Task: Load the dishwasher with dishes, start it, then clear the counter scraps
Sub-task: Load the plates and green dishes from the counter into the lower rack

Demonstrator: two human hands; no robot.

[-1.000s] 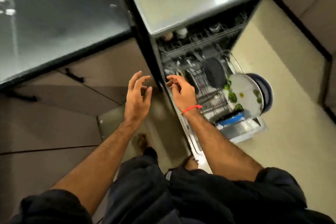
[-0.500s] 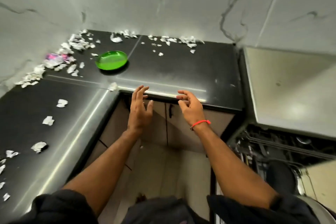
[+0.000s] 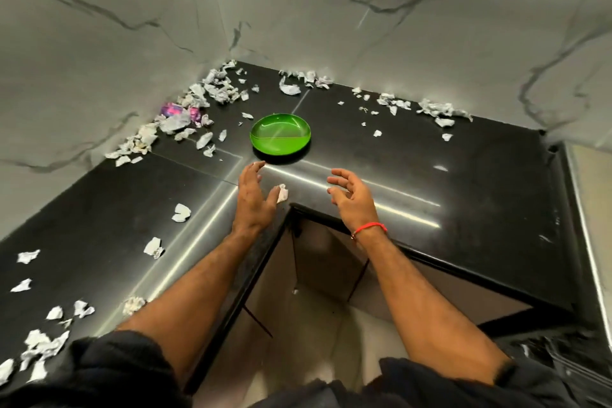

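both hands have come forward over the counter (image 3: 430, 175) since the last look — left hand (image 3: 253, 199) and right hand (image 3: 352, 197) loose-fingered, holding nothing. green plate (image 3: 280, 133) just beyond the left fingertips; one scrap (image 3: 282, 193) beside its thumb.

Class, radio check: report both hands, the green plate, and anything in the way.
Left hand and right hand open, empty, over counter. Green plate untouched, just beyond fingertips. Paper scrap beside left hand; path clear.

green plate (image 3: 280, 135) | upright, flat on counter (image 3: 430, 175) | torn paper scraps (image 3: 212, 93) scattered around
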